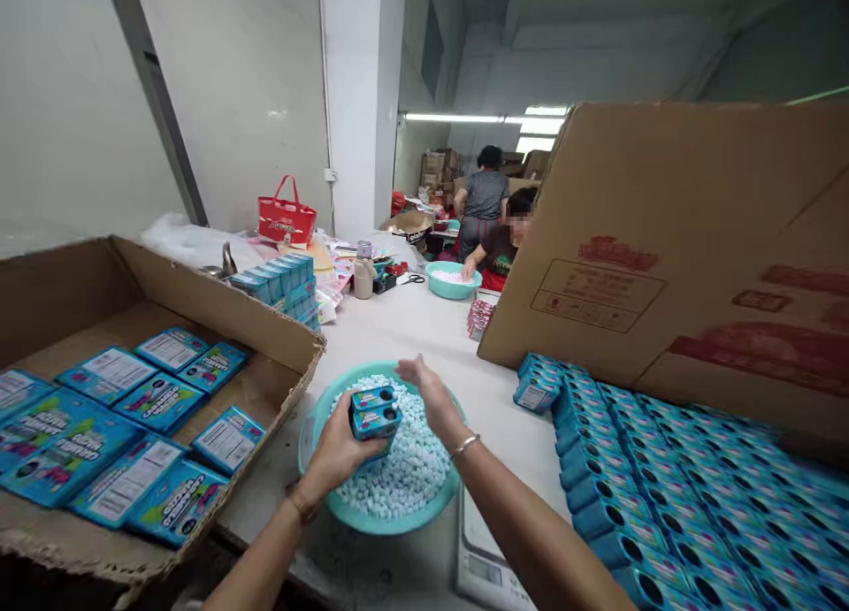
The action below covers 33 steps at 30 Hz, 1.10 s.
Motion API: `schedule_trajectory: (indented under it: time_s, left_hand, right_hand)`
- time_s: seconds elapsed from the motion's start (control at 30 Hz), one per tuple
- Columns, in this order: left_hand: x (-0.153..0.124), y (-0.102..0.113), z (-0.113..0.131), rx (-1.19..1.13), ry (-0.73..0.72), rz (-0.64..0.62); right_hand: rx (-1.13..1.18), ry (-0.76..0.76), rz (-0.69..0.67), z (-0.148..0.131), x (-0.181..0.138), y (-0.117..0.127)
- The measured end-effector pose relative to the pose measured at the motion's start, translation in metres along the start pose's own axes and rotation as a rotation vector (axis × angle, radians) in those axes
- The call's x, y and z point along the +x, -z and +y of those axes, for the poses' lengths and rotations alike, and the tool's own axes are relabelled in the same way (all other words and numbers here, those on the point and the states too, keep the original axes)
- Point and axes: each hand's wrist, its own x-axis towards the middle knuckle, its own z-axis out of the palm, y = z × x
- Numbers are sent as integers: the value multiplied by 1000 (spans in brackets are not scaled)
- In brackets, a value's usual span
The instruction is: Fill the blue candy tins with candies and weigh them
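My left hand [335,447] is wrapped round a pair of small blue candy boxes [375,423], held side by side with dark round holes facing up. They are over a turquoise basin [326,496] filled with pale blue, pellet-like candies [404,478]. My right hand [431,397], a bracelet at its wrist, is above the basin's right side with fingers extended and nothing visible in it. A gap separates it from the boxes. Below my right forearm, a white digital scale [487,558] is partly covered.
An open carton [298,372] on the left holds several flat blue packs [163,403]. Rows of blue boxes with holes [616,469] fill the right, before a tall cardboard box [663,240]. A co-worker's hand [470,268] is in another basin [446,288] farther back.
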Motion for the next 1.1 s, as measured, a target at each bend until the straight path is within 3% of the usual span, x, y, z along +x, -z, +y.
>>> schedule_trajectory:
  time_s: [0.13, 0.23, 0.4, 0.5, 0.57, 0.67, 0.73, 0.83, 0.97, 1.1]
  left_hand:
    - [3, -22, 5, -138, 40, -60]
    - [3, -25, 9, -189, 19, -57]
    - [-10, -9, 9, -165, -70, -80]
    - [-24, 9, 10, -142, -119, -111]
    - [-31, 20, 13, -111, -151, -108]
    - [-35, 28, 15, -61, -151, -107]
    - [-32, 29, 15, -13, -120, -112]
    - [-24, 30, 15, 165, -68, -122]
    - [-6, 28, 25, 634, -14, -216]
    - [19, 12, 39, 1061, 22, -523]
  right_hand:
    - [-3, -132, -65, 0, -7, -17]
    - [-6, -60, -9, -6, -12, -24]
    - [19, -91, -155, -5, -16, 2]
    - [-317, 1, -109, 11, -16, 35]
    - [-684, 76, -212, 29, -21, 48]
    - [-1085, 113, -468, 53, -34, 45]
    - [-1175, 113, -499, 64, -40, 34]
    - [-1111, 34, -418, 68, -40, 21]
    - [-1031, -30, -367, 65, -35, 20]
    - [-961, -54, -312, 68, -32, 23]
